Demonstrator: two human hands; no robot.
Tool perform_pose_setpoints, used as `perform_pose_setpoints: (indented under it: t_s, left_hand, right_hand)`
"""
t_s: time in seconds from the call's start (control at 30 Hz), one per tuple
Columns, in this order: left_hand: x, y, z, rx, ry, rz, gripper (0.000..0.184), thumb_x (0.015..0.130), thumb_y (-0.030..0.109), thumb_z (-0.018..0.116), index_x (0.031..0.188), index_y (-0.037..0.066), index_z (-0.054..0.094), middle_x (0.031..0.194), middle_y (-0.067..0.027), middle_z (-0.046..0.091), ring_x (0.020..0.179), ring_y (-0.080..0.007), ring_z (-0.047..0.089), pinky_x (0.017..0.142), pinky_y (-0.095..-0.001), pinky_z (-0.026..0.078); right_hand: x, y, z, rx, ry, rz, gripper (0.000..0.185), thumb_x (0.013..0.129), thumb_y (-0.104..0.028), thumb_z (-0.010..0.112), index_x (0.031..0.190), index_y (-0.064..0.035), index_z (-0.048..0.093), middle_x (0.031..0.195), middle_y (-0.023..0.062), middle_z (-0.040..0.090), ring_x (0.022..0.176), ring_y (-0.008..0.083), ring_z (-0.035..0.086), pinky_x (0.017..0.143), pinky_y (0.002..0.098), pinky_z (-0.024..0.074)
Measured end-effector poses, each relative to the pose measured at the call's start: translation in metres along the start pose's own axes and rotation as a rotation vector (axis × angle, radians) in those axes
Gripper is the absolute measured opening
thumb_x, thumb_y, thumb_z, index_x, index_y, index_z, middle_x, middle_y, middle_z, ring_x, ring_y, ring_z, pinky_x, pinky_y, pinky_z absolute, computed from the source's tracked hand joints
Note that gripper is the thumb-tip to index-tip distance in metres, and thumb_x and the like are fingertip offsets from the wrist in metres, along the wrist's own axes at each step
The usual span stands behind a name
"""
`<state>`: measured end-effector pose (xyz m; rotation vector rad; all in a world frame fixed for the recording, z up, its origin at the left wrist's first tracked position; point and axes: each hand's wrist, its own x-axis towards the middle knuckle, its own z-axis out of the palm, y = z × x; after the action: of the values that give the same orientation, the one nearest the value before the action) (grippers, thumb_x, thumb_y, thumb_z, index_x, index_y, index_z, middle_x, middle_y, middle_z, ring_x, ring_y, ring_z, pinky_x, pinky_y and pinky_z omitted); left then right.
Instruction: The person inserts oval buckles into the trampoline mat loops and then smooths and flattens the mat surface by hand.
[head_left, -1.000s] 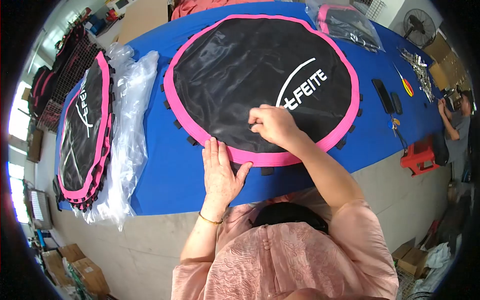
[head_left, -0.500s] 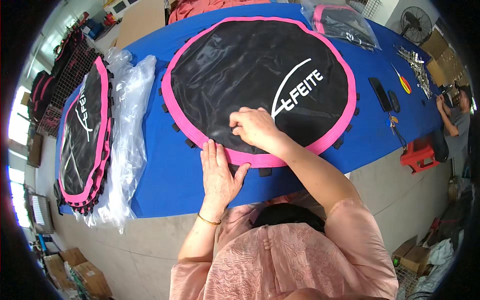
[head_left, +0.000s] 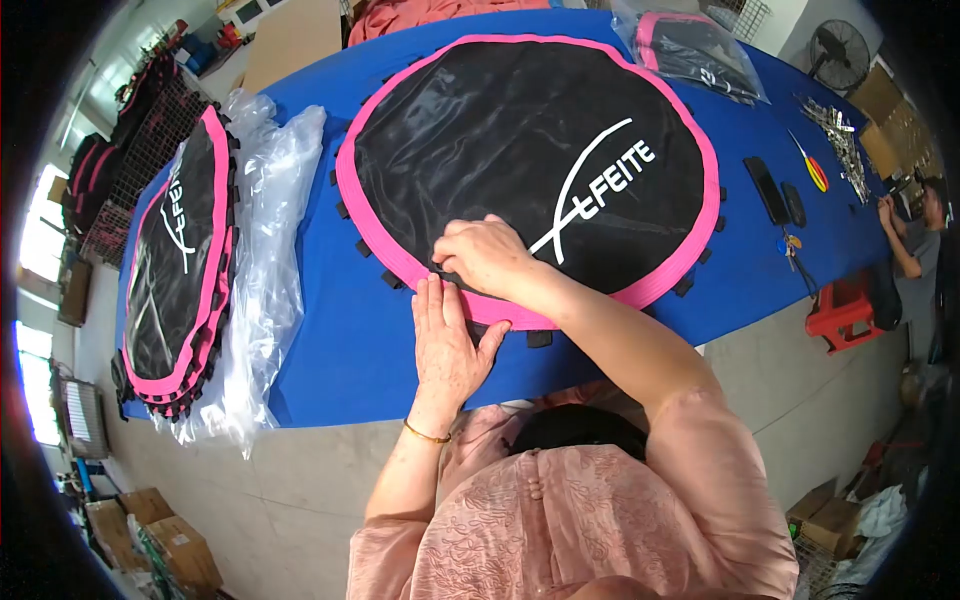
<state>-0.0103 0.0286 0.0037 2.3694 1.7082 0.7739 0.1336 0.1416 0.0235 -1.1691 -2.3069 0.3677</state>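
Note:
A round black trampoline mat (head_left: 480, 130) with a pink border, black edge tabs and white lettering lies flat on the blue-covered table. My left hand (head_left: 450, 335) rests on its near pink border, fingers straight and pressed flat, thumb spread to the right. Just above those fingertips is my right hand (head_left: 485, 258), its fingers curled closed against the black mesh beside the border. Whatever those fingers may pinch is hidden. On the left lies a stack of similar mats (head_left: 180, 260), top one with the same lettering.
Clear plastic bags (head_left: 265, 280) lie between the stack and the mat. A bagged mat (head_left: 700, 55) sits at the far right. Also there are a phone (head_left: 765, 190), yellow-red snips (head_left: 815, 173), keys (head_left: 790, 245) and a metal pile (head_left: 840, 145). Beyond the table, a person (head_left: 910, 250) sits near a red stool (head_left: 842, 315).
My right hand has moved left and slightly down across the mesh, closer to my left hand. The left hand keeps its place on the border. The whole view has shifted slightly.

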Motion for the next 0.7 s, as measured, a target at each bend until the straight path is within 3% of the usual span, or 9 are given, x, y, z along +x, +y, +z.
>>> perform_pose_setpoints:
  t_s: [0.17,0.33,0.7]
  left_hand:
    - [-0.001,-0.001,0.001,-0.015,0.016,0.006,0.092,0.09,0.054,0.078,0.144,-0.015,0.048,0.154,-0.0389,0.043,0.149,-0.0532,0.036,0.125,-0.0595,0.029]
    - [0.0,0.0,0.0,-0.013,-0.006,-0.002,0.093,0.09,0.053,0.078,0.144,-0.015,0.047,0.155,-0.0389,0.041,0.15,-0.0537,0.035,0.125,-0.0598,0.028]
    - [0.0,-0.001,0.0,0.01,-0.001,0.018,0.093,0.09,0.054,0.078,0.143,-0.015,0.048,0.155,-0.0383,0.042,0.15,-0.0522,0.035,0.125,-0.0587,0.028]
  right_hand:
    - [-0.047,0.001,-0.035,-0.005,-0.111,0.016,0.01,0.09,-0.017,0.073,0.097,-0.0124,0.077,0.1,0.004,0.073,0.096,0.0257,0.071,0.089,0.0428,0.0494]
    - [-0.086,0.015,-0.06,-0.043,-0.104,0.023,0.009,0.088,-0.016,0.075,0.096,-0.0125,0.077,0.097,0.0026,0.074,0.089,0.0259,0.071,0.078,0.0414,0.0503]
    - [-0.058,0.008,-0.042,-0.028,-0.049,0.017,0.012,0.087,-0.016,0.077,0.099,-0.0126,0.075,0.095,0.0023,0.071,0.091,0.0248,0.07,0.083,0.0407,0.0486]
